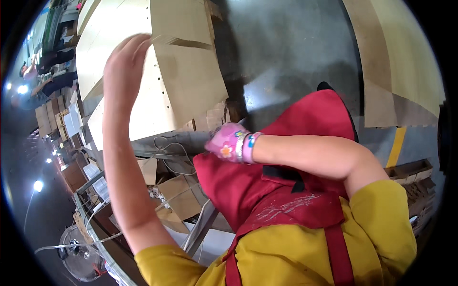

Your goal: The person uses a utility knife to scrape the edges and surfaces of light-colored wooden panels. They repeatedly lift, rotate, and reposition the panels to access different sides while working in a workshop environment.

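My bare left hand (127, 59) reaches over a stack of pale, flat boards (119, 109) with a row of small dark holes. Its fingers are bent and pressed together, slightly blurred. Their tips meet the raised edge of a thin pale sheet (183, 43), seemingly pinching it; the thumb is hidden. My right hand (230, 142) wears a pink flowered glove with a bracelet at the wrist. It is curled closed in front of my red apron (296, 200), close to the near end of the boards. Whatever its fingers hold, if anything, is hidden.
A second stack of pale sheets (381, 62) stands at the right across the grey floor (286, 38). Below the boards lie cardboard pieces (179, 195), a looped cable and a metal frame (202, 224). A round fan (81, 252) stands lower left; people work at the far left.
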A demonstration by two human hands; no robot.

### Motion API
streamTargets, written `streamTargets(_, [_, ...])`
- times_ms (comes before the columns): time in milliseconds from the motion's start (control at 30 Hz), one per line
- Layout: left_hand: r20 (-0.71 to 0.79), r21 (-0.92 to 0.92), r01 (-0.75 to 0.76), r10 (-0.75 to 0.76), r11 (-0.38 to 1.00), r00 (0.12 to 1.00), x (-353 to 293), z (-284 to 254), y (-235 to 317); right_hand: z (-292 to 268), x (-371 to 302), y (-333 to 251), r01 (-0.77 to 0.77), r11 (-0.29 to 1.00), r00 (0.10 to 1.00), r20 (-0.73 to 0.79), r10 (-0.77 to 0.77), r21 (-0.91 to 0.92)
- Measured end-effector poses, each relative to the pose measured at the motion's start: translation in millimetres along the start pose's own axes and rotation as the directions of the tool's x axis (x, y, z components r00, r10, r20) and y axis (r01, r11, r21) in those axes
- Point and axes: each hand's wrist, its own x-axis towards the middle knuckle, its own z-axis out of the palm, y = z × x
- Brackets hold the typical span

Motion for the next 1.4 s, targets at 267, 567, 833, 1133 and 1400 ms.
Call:
streamTargets(267, [0.689, 0.491, -0.274, -0.176, 0.827, 0.703, 48.8, 69.3, -6.6, 38.5, 41.3, 1.9, 0.031, 0.997, 0.999, -0.032, -0.034, -0.068])
streamTargets(567, [0.678, 0.485, -0.158, -0.256, 0.860, 0.689, 47.7, 85.7, -22.4, 43.2, 52.8, 24.3, 0.075, 0.997, 0.928, -0.365, -0.074, -0.011])
streamTargets(833, [0.682, 0.509, -0.107, -0.324, 0.854, 0.655, 54.8, 78.9, -25.2, 32.7, 63.2, 25.0, 0.062, 0.997, 0.937, -0.347, -0.039, 0.055])
streamTargets(1133, [0.610, 0.499, -0.066, -0.297, 0.864, 0.734, 42.1, 78.8, -39.7, 25.2, 56.6, 29.1, 0.068, 0.997, 0.965, -0.251, -0.072, -0.027])
streamTargets(1400, [0.685, 0.339, -0.027, -0.227, 0.940, 0.692, 51.0, 81.6, -52.3, 30.4, 60.0, 24.3, 0.009, 0.999, 0.967, -0.255, 0.001, 0.037])
